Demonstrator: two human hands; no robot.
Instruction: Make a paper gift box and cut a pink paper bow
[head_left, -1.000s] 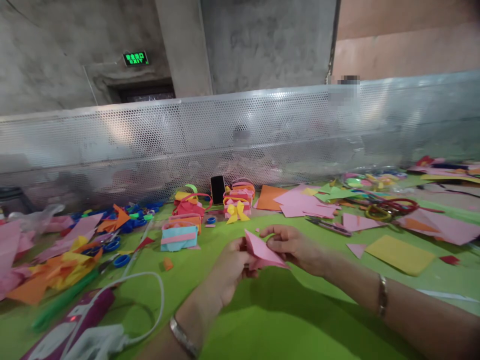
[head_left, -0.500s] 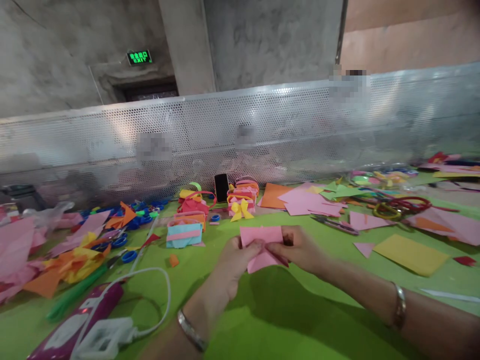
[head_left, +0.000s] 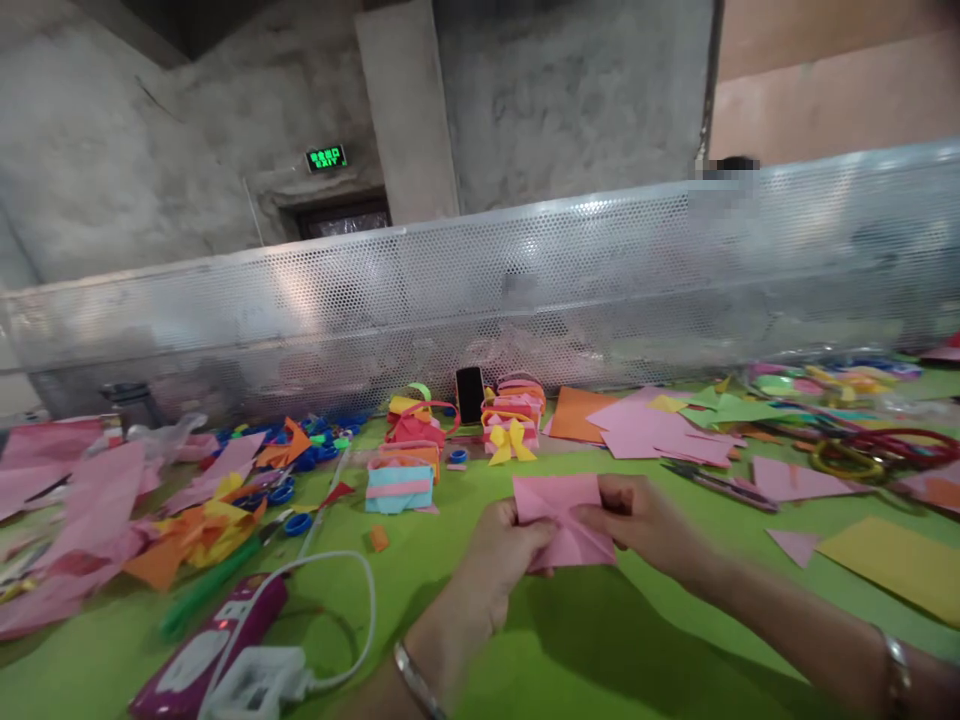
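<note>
A long metal screen [head_left: 525,290] full of small holes runs across the back of the green bench [head_left: 600,650]. The bench is strewn with cut paper. A heap of pink sheets [head_left: 90,500] lies far left, a flatter spread of pink sheets [head_left: 645,430] lies at the back right, and a yellow sheet [head_left: 892,565] lies near the right edge. A purple device [head_left: 210,650] with a white cable sits at the near left. Farther back stand a blue and pink paper box [head_left: 399,487], a yellow bow [head_left: 508,440] and a dark phone [head_left: 470,393] propped upright against the screen. In the middle, above the bench, the left hand [head_left: 502,565] and the right hand [head_left: 645,520] share a folded pink paper [head_left: 562,515]. Each grip is pressed together on it, the left pinching the left end and the right pinching the upper right corner. The paper's long axis runs left to right, its creased face is tipped toward the camera, and one sharp corner points down and to the right.
</note>
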